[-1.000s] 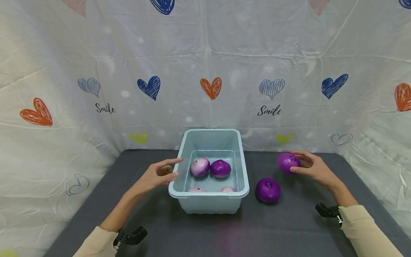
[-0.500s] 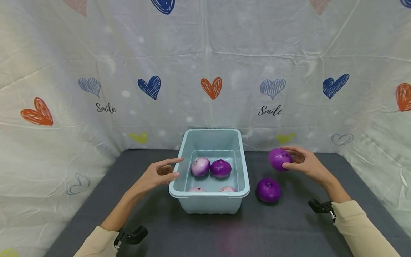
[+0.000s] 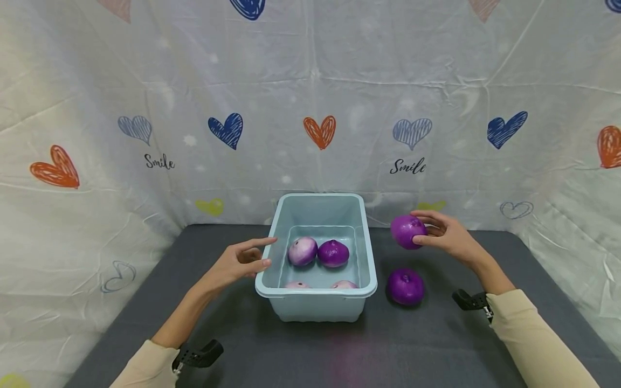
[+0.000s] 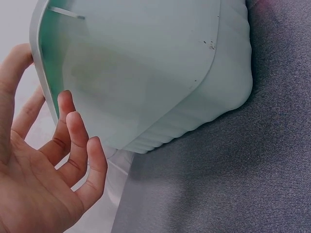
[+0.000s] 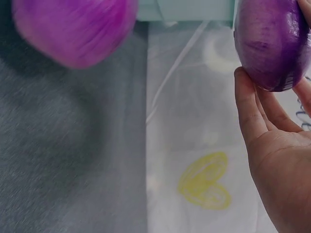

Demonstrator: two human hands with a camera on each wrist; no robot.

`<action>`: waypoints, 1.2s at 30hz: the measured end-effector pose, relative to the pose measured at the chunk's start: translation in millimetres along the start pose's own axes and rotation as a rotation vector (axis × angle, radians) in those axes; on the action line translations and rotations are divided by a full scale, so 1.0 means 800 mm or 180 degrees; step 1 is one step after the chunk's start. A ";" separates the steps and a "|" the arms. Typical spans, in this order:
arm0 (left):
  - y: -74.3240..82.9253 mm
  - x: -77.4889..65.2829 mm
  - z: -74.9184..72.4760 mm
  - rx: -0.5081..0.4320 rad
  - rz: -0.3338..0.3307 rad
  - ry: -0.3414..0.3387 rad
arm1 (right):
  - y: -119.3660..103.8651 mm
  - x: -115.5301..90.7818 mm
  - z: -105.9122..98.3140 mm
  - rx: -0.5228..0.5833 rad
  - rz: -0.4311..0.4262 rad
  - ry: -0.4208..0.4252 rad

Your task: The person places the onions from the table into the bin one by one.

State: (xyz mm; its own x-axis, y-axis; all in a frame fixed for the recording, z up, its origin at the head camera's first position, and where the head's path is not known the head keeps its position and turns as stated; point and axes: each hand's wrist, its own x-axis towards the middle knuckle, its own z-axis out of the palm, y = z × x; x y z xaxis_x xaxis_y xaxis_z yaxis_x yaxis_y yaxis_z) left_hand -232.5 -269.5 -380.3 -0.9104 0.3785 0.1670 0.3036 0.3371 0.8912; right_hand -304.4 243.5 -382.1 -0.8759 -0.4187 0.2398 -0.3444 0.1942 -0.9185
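Observation:
My right hand [image 3: 448, 235] holds a purple onion [image 3: 407, 233] above the table, right of the bin; the right wrist view shows this onion [image 5: 272, 43] at the fingertips. A second purple onion [image 3: 405, 286] sits on the table below it. My left hand [image 3: 245, 260] rests its index finger and thumb on the left rim of the light blue plastic bin [image 3: 315, 306]. In the left wrist view its other fingers [image 4: 75, 133] bend loosely beside the bin's outer wall. Inside the bin lie a pale purple onion [image 3: 302, 251] and a dark purple onion [image 3: 333, 254].
Two pale onions, one of them the right-hand onion [image 3: 344, 284], are partly hidden behind the bin's front rim. Dark grey cloth covers the table [image 3: 233, 345]. A white curtain [image 3: 271, 86] printed with hearts hangs behind it.
My right hand has carried the onion leftward and slightly up, closer to the bin. The left hand and the other onions have stayed in place.

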 end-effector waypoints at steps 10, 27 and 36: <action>0.001 0.000 -0.001 0.0017 -0.0016 -0.0004 | -0.018 0.021 0.012 0.0080 -0.0148 -0.0116; 0.002 0.000 -0.001 0.0008 -0.0065 -0.0004 | -0.050 0.050 0.041 0.0193 -0.0329 -0.0232; 0.001 -0.001 -0.001 0.0017 -0.0060 -0.0011 | -0.064 0.067 0.061 0.0269 -0.0466 -0.0371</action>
State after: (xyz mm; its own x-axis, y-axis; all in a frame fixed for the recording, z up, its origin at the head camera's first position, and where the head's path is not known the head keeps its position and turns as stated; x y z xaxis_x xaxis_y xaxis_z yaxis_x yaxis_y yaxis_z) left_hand -231.4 -269.9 -379.3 -0.9150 0.3750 0.1489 0.2880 0.3487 0.8919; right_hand -317.4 167.5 -337.5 -0.7717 -0.5379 0.3393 -0.4314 0.0507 -0.9007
